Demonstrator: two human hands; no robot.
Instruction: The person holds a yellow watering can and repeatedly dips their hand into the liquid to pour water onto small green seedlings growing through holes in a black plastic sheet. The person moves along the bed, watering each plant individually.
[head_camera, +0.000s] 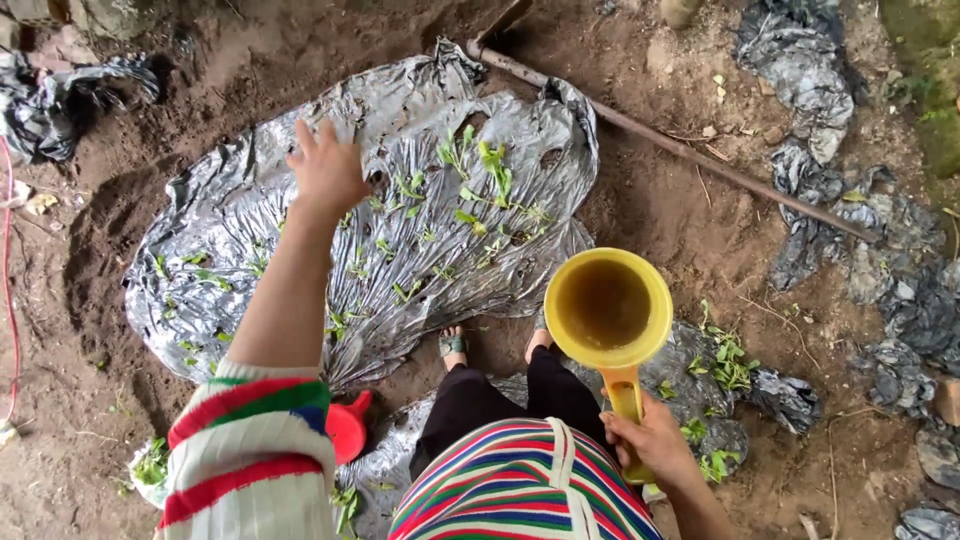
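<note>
- Yellow scoop (608, 308), brim-full of murky brown water, sits level over bare soil just right of the silver plastic sheet (250, 215).
- Right hand (652, 440) has its fingers wrapped tight round the handle, bowl well ahead of the knuckles.
- Left hand (325, 170) reaches out over the sheet, fingers spread, holding nothing, just beside the green seedlings (480, 185).
- Looks like the watering step; pouring would call for a slow tilt over the leaves.
- Red object (348, 428) sits by the left sleeve.
</note>
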